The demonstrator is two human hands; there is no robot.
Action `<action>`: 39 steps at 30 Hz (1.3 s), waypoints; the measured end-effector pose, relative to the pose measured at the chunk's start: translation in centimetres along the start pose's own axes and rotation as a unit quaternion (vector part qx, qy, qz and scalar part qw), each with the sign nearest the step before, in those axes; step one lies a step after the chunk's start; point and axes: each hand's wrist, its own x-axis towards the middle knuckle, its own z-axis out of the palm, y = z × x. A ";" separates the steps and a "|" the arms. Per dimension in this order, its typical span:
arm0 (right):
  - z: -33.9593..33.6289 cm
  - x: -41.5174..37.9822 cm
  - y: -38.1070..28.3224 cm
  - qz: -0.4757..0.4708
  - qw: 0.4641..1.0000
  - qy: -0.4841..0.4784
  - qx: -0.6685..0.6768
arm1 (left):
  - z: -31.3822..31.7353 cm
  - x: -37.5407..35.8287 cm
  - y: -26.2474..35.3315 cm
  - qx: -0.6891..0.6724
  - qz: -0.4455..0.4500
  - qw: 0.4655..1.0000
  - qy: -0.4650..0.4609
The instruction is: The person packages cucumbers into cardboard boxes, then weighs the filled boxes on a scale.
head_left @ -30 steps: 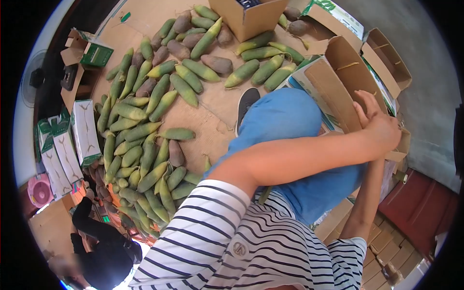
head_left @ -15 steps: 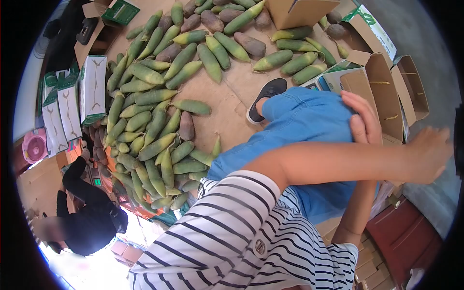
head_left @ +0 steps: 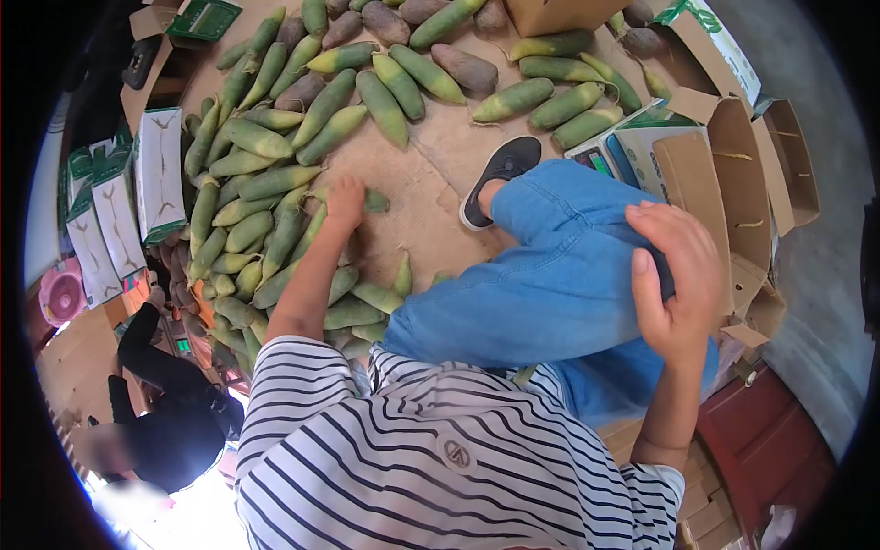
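My left hand reaches down onto a green radish lying at the inner edge of the pile, its fingers closed around the radish's middle. Both ends of that radish show beside the hand. Next to it spreads a large heap of green radishes, mixed with a few purplish-brown ones such as this dark radish. On the right, my right hand rests at the knee of my blue trousers, thumb and fingers apart, holding nothing.
Open cardboard boxes stand at the right by a scale with a green display. White-and-green cartons line the left. A person in black is at lower left, near a pink fan. My shoe stands on the cardboard floor.
My left hand has swung from the far right across to the pile on the left and closed on a green radish. My right hand stays at the knee, now more fully visible.
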 end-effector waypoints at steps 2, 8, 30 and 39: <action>0.0 0.4 0.0 -0.001 1.000 -0.008 0.007 | 3.1 0.3 -0.8 0.022 0.005 0.999 0.046; -0.2 0.3 0.3 0.000 1.000 -0.016 0.017 | 3.4 2.2 0.0 0.023 0.048 0.998 -0.019; -0.7 -11.5 18.4 0.321 0.947 0.001 0.013 | -39.5 -4.7 34.4 -0.515 0.517 0.533 0.428; -0.4 -12.7 20.2 0.307 0.951 0.000 -0.024 | -35.4 -2.4 35.2 -0.381 0.514 0.688 0.343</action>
